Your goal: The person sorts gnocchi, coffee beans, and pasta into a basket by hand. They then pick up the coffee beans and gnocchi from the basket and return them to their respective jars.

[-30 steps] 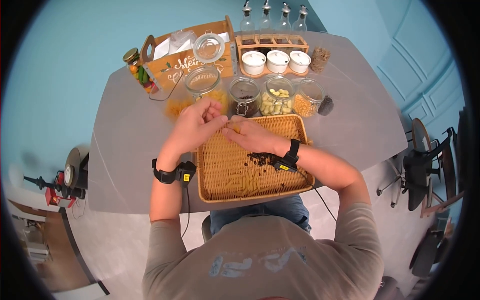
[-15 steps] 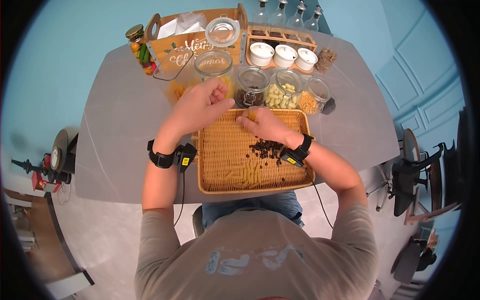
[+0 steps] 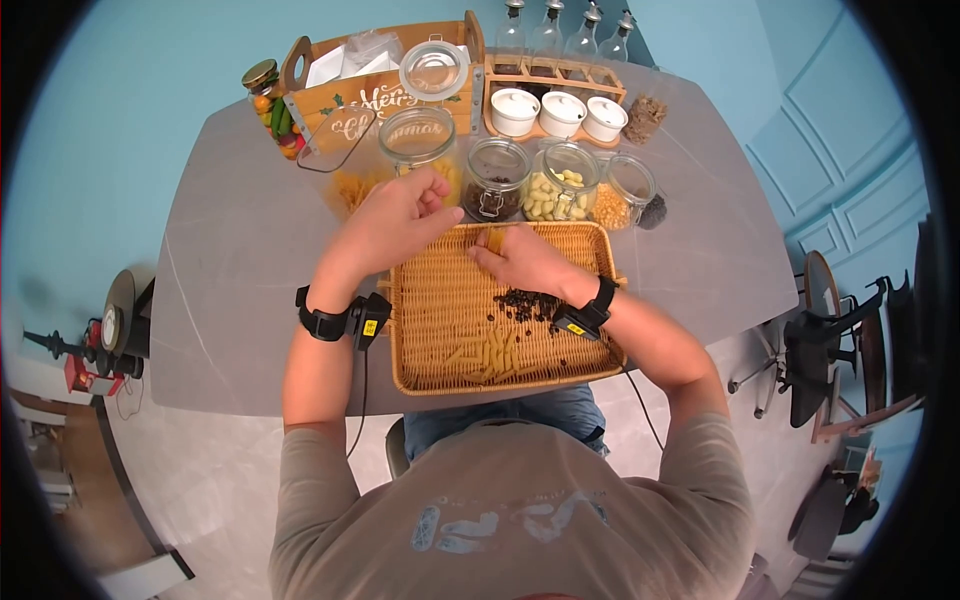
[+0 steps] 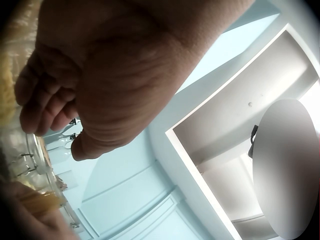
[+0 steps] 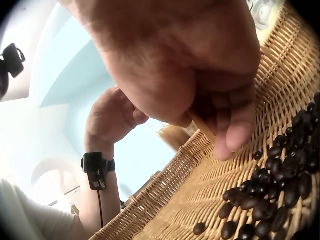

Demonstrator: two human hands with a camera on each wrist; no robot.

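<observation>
My right hand (image 3: 525, 260) is over the far part of a wicker tray (image 3: 425, 330) and pinches yellow-brown penne pasta (image 5: 202, 127) between thumb and fingers. In the left wrist view, the penne (image 4: 42, 204) also shows in that hand. My left hand (image 3: 400, 222) hovers by the tray's far left corner, in front of a glass jar of pasta (image 3: 445, 180). Its fingers bend loosely, with nothing in them. Inside the tray lie a heap of glossy dark beans (image 5: 265, 200) under my right wrist and several penne pieces (image 3: 490, 355) towards the near edge.
Behind the tray stand open jars of dark beans (image 3: 495, 195), pale nut-like pieces (image 3: 555, 195) and yellow kernels (image 3: 612, 208). Farther back are a wooden crate (image 3: 375, 110), lidded white pots (image 3: 515, 110), glass oil bottles (image 3: 545, 45) and a jar of colourful vegetables (image 3: 275, 115).
My hands have moved apart: the right went back over the tray with the penne, while the left stayed by the pasta jar. The head view has shifted slightly.
</observation>
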